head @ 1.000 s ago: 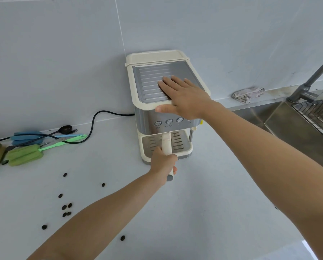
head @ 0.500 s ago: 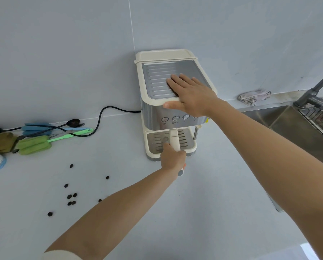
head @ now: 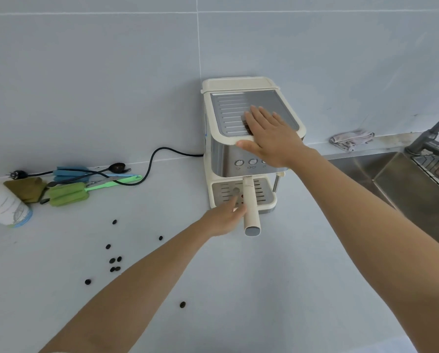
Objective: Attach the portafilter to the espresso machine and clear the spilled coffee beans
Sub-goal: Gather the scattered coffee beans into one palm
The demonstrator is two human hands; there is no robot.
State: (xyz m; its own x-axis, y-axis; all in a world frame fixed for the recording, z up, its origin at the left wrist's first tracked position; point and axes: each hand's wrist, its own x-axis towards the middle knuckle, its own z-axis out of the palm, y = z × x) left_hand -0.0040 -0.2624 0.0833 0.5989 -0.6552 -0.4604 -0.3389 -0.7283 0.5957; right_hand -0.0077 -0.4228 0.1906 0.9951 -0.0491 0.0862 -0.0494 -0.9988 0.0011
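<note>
A cream and steel espresso machine (head: 223, 154) stands against the wall. The portafilter's cream handle (head: 250, 207) sticks out toward me from under the machine's front, above the drip tray. My left hand (head: 226, 216) sits just left of the handle, fingers apart and off it. My right hand (head: 269, 136) lies flat on the machine's top plate, fingers spread. Several dark coffee beans (head: 115, 261) are scattered on the counter to the left, with one (head: 182, 304) nearer me.
A black power cord (head: 157, 154) runs left from the machine. Green and blue brushes (head: 68, 193), a spoon and a paper cup (head: 1, 202) lie at the left. A steel sink (head: 404, 179) with a tap and a grey cloth (head: 351, 140) is on the right.
My left hand has let go of the portafilter handle and opened beside it. The view has shifted, so the machine sits further right and the paper cup has come into sight.
</note>
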